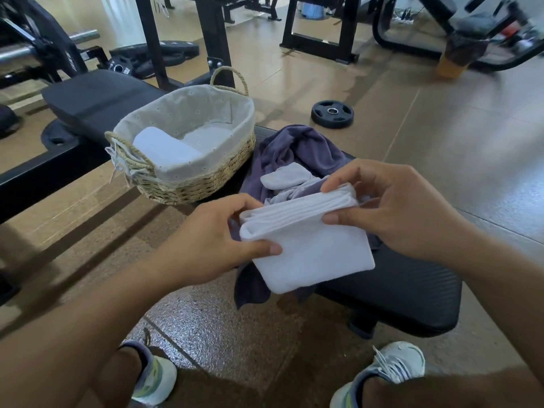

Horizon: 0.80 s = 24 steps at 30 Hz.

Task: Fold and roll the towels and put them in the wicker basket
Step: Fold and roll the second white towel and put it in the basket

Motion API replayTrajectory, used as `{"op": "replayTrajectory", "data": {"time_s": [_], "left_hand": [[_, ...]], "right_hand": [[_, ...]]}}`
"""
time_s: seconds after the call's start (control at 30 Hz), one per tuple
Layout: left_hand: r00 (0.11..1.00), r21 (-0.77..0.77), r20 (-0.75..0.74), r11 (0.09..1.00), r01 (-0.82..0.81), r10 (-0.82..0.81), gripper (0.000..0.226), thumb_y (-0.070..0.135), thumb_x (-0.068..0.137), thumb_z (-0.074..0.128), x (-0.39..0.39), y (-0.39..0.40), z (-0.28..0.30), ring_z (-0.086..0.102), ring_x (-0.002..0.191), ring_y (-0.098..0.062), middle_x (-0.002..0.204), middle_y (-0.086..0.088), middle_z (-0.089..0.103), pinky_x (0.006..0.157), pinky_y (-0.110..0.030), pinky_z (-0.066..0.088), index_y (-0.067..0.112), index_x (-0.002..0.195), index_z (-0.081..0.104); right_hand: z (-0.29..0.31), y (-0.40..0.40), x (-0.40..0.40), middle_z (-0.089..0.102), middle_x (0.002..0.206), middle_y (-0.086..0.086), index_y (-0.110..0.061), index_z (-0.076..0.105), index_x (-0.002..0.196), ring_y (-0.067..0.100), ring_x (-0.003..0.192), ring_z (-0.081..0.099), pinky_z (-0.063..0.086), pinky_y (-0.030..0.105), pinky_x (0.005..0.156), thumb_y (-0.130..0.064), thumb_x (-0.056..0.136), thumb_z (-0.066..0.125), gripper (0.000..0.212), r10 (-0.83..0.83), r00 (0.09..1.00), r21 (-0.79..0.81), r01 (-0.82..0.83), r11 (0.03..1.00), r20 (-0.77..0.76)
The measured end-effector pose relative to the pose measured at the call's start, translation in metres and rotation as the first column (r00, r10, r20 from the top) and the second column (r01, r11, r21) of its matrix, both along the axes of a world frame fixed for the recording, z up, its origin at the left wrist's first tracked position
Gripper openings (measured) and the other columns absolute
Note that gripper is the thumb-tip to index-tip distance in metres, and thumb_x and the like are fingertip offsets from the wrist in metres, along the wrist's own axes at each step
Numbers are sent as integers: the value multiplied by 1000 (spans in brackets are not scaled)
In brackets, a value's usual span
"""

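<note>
A folded white towel (309,245) is held above the black bench, partly rolled at its top edge. My left hand (217,234) pinches its left end, thumb on top. My right hand (391,207) pinches the right end of the roll. Behind it a purple towel (297,148) lies crumpled on the bench with a pale grey towel (285,176) on top. The wicker basket (203,178) with a cloth liner stands at the bench's far left end. A rolled white towel (164,151) lies inside it.
The black padded bench (406,293) runs from near right to far left. A weight plate (332,113) lies on the floor beyond. Gym racks, a barbell (38,45) and another bench (97,98) stand behind. My shoes (391,369) are on the floor below.
</note>
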<state>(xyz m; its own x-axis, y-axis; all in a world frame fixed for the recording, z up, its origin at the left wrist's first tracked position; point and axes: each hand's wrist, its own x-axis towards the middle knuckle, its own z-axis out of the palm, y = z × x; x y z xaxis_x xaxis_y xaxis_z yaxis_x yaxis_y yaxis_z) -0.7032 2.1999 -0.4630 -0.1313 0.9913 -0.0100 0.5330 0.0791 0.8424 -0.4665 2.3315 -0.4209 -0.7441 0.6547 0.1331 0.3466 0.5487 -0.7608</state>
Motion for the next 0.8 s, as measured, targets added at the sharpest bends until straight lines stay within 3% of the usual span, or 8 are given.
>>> {"op": "replayTrajectory", "data": {"time_s": [0.07,0.17,0.27,0.37,0.43,0.5,0.63,0.8], "left_hand": [[996,18,79,999,-38,37,35,34,68,91,2,3,3,72,81,-14,92,3,77,70,-39,61,21,95,72],[985,88,165,994,-72,57,37,29,64,92,8,4,8,64,63,1,81,7,76,57,-14,48,13,87,69],[977,165,214,984,-60,24,41,35,64,94,12,5,4,72,79,-14,87,-1,77,69,-30,59,13,87,67],[967,204,254,978,-47,-6,40,37,65,88,16,5,0,73,86,-31,89,-5,78,78,-49,60,14,87,65],[959,207,283,978,-28,-32,37,36,66,87,19,7,0,74,82,-26,89,-4,79,76,-46,61,15,86,64],[945,195,324,981,-19,-46,35,33,74,88,21,9,1,72,72,-14,82,-1,79,64,-31,60,13,86,61],[921,119,386,993,2,-48,29,30,78,69,22,15,4,60,53,-4,65,1,71,47,-15,44,8,89,54],[957,53,288,999,10,-25,38,40,85,71,8,35,-8,69,75,-10,83,-1,75,66,-27,54,11,101,52]], "right_hand": [[2,3,4,72,103,-16,-43,70,99,11,89,70,58,42,83,-48,67,79,34,19,1000,-23,-19,1000,9],[4,10,10,73,104,-15,-47,70,106,15,90,72,58,48,85,-53,64,78,44,63,994,-65,-57,996,90],[3,11,13,70,104,-15,-50,66,117,14,91,70,58,43,87,-59,65,77,54,111,975,-83,-97,992,194],[-1,2,7,63,108,-27,-48,65,116,0,97,62,50,20,81,-63,68,78,52,128,950,8,-136,991,285],[-5,-2,1,63,102,-26,-43,65,103,0,93,61,48,20,74,-60,70,82,41,126,940,35,-144,989,318],[-7,-1,-2,64,94,-20,-38,61,92,4,84,60,47,24,67,-58,70,84,37,138,915,33,-163,986,379],[-5,10,-2,67,90,-16,-33,61,89,3,78,63,46,20,64,-44,75,86,31,216,884,-78,-202,976,415],[-15,31,-11,67,86,-34,-39,66,94,-10,79,62,42,7,66,-31,79,85,26,120,944,-30,-117,993,308]]}}
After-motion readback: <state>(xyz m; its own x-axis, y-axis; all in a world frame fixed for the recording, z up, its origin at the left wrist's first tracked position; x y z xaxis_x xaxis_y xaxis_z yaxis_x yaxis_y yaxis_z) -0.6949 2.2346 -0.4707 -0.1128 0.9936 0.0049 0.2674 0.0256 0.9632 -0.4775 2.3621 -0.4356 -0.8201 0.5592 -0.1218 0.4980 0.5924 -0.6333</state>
